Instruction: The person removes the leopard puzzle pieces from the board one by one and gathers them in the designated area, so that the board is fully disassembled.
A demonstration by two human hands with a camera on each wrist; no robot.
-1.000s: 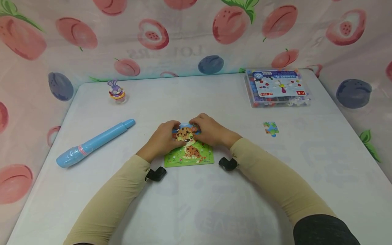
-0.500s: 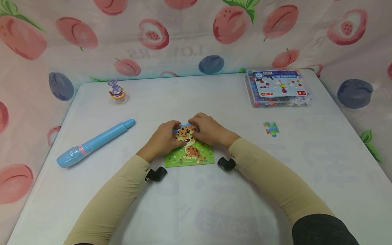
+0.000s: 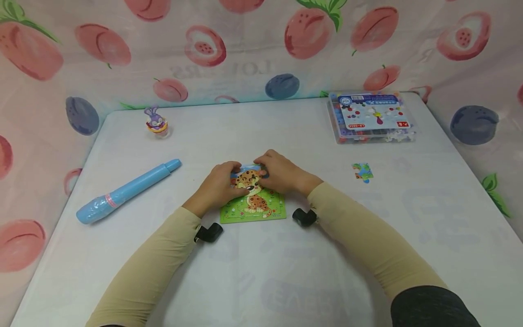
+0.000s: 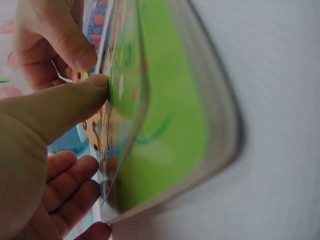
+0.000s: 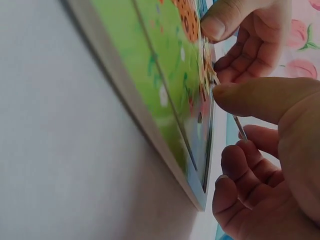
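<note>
A jigsaw puzzle [image 3: 233, 212] with a spotted leopard cub on green grass lies flat in the middle of the table. My left hand [image 3: 218, 185] holds it at the far left corner, thumb on the picture and fingers around the edge. At the far right part of the picture, my right hand [image 3: 282, 175] pinches a thin puzzle piece [image 5: 240, 128] between thumb and fingers. This piece stands tilted up from the board in the right wrist view. Its picture side is mostly hidden by the fingers. Another puzzle piece [image 3: 362, 172], blue and green, lies loose to the right.
A clear plastic box [image 3: 372, 119] of colourful beads stands at the back right. On the left lie a light blue tube-shaped thing [image 3: 128, 190] and, farther back, a purple rabbit figurine [image 3: 156, 122]. A fruit-patterned curtain [image 3: 241, 59] hangs behind the white table [image 3: 261, 272].
My right hand has shifted slightly left and then back to the right at the puzzle's far right corner. My left hand keeps its place.
</note>
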